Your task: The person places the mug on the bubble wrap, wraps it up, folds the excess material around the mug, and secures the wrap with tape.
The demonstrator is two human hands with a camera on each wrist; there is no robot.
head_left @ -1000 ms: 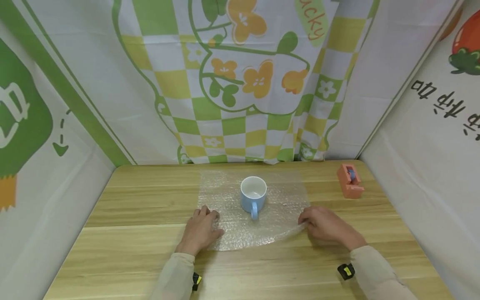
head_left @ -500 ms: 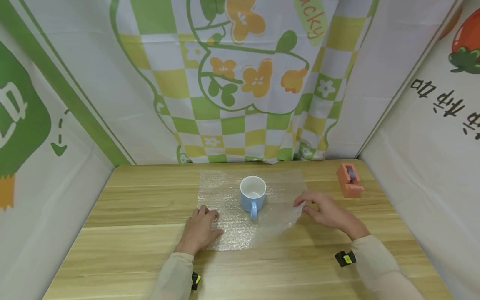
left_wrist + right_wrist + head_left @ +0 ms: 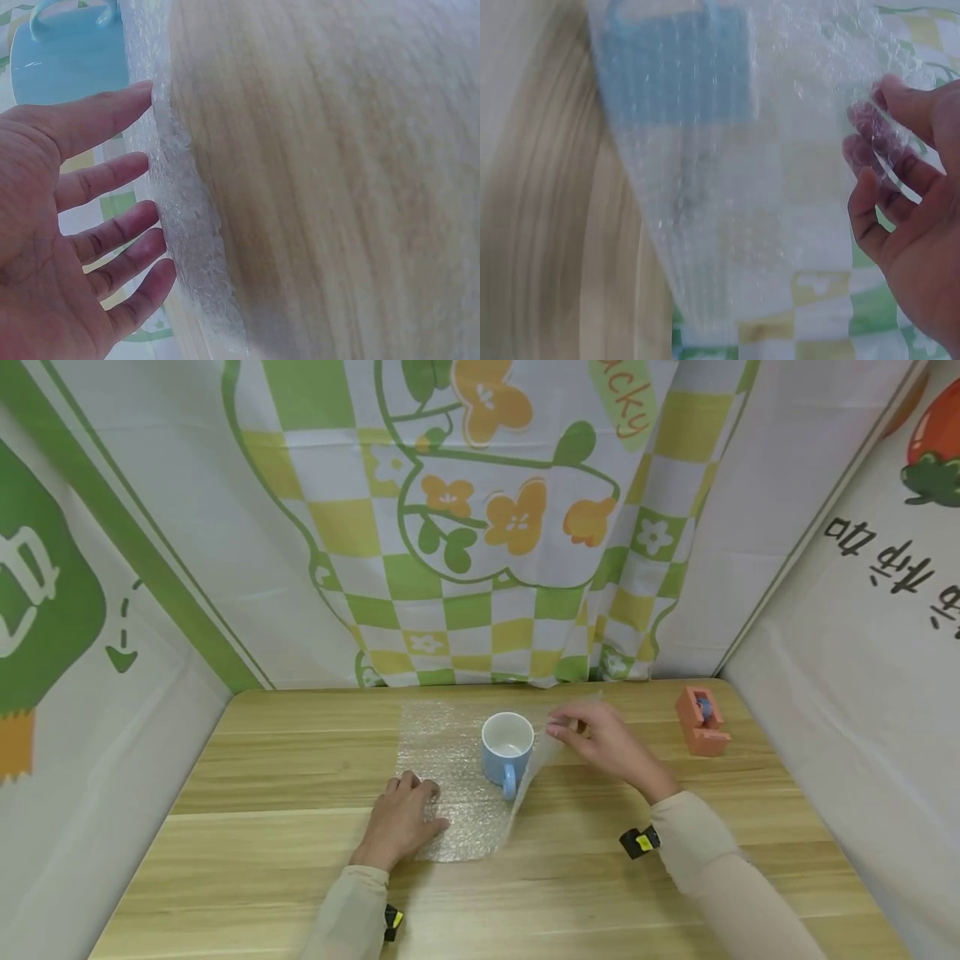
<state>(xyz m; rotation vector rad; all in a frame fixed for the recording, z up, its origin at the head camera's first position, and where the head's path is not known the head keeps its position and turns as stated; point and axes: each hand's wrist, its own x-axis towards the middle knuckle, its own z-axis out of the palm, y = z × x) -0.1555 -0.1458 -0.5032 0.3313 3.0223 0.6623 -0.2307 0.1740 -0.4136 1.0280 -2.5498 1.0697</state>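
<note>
A light blue mug (image 3: pixel 507 748) with a white inside stands upright on a sheet of bubble wrap (image 3: pixel 453 810), its handle toward the person. My right hand (image 3: pixel 611 747) pinches the sheet's right edge between thumb and fingers and holds it raised beside the mug. In the right wrist view the mug (image 3: pixel 679 71) shows through the lifted bubble wrap (image 3: pixel 727 172). My left hand (image 3: pixel 401 822) rests on the sheet's near left part, fingers spread. Seen from the left wrist, its fingertips (image 3: pixel 135 214) touch the bubble wrap (image 3: pixel 191 225) without gripping it.
An orange tape dispenser (image 3: pixel 701 722) with a blue roll stands at the back right of the wooden table (image 3: pixel 300 760). A patterned cloth (image 3: pixel 480 635) hangs behind the table's far edge. Printed fabric walls flank both sides.
My right hand has lifted the bubble wrap's right edge and carried it up and left to the mug's right side. The left hand and the mug have stayed in place.
</note>
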